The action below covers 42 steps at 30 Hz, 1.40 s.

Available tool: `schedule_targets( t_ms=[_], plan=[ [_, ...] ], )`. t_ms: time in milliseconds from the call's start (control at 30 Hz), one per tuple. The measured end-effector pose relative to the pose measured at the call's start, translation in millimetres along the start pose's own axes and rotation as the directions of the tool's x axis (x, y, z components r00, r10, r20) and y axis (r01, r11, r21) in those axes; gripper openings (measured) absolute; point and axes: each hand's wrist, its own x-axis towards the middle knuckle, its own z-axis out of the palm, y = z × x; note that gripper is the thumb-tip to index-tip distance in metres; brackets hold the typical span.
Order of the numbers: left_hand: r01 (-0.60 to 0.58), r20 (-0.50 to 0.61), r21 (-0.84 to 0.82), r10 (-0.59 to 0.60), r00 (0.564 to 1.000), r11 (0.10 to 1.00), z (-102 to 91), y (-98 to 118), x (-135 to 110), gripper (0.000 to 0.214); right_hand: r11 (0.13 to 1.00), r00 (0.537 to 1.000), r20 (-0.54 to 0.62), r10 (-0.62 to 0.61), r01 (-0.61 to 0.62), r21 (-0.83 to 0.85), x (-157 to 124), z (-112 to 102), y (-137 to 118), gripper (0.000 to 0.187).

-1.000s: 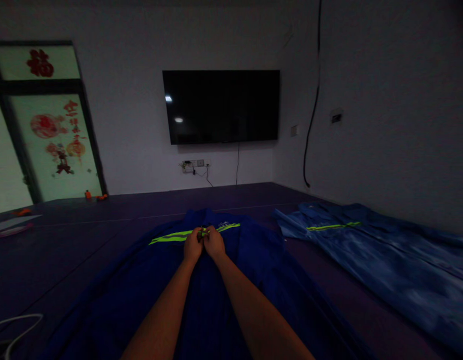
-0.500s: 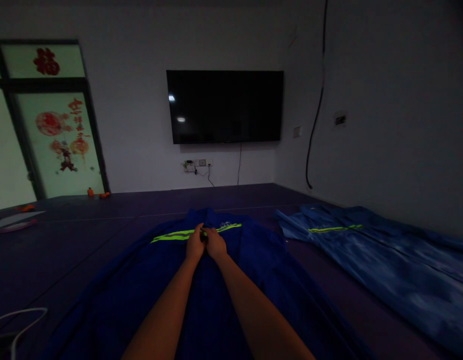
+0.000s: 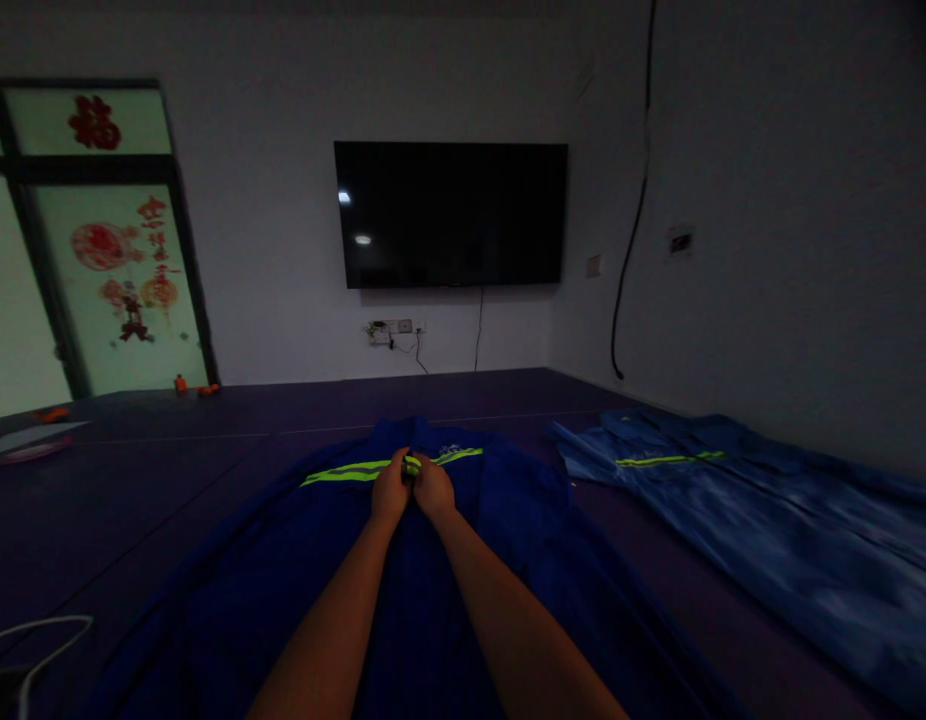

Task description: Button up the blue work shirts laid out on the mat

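Observation:
A dark blue work jacket (image 3: 283,550) with a bright yellow-green reflective stripe (image 3: 343,472) across its chest lies spread out in front of me, collar away from me. My left hand (image 3: 390,490) and my right hand (image 3: 434,490) are close together at the middle of the chest, level with the stripe. Both sets of fingers are closed on the jacket's front where its two halves meet. A small bit of striped cloth shows between the thumbs. Dim light and the hands hide the fastening itself.
To the right lies a faded blue jacket (image 3: 733,520) with a similar stripe. The purple floor mat (image 3: 230,500) runs to the wall with the television (image 3: 452,215). A white cable (image 3: 50,632) curls at lower left. Small orange objects (image 3: 181,384) sit by the door.
The right fingers have shifted slightly, baring a patch of yellow-green stripe between the hands. Both hands stay at the same spot on the jacket.

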Motion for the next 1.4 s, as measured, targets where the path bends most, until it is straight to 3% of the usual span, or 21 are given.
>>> schedule_targets(
  t_ms=[167,367,700,1167,1400],
  plan=[
    [0.021,-0.053,-0.148,-0.029,0.998,0.989,-0.1,-5.4,2.9,0.057,0.996,0.998,-0.026,0.062,-0.060,0.071,3.7,4.5,5.0,0.043],
    [0.046,-0.066,-0.337,-0.072,0.995,0.940,-2.4,-10.7,2.8,0.052,0.985,0.996,-0.040,0.075,-0.068,0.161,8.4,8.2,8.9,0.049],
    [0.053,-0.099,-0.461,-0.111,0.989,0.886,-3.3,-6.8,0.1,0.048,0.982,0.995,-0.090,0.053,-0.036,0.183,10.5,13.4,12.2,0.048],
    [-0.089,-0.021,-0.237,0.087,0.996,0.967,-1.5,-3.7,-1.0,0.056,0.955,0.985,-0.072,0.159,-0.135,0.265,15.4,14.6,15.0,0.047],
    [-0.092,-0.011,-0.153,0.091,0.996,0.984,1.1,-8.2,0.4,0.057,0.986,0.999,-0.009,0.041,-0.039,0.161,10.7,5.5,8.4,0.048]
  ],
)
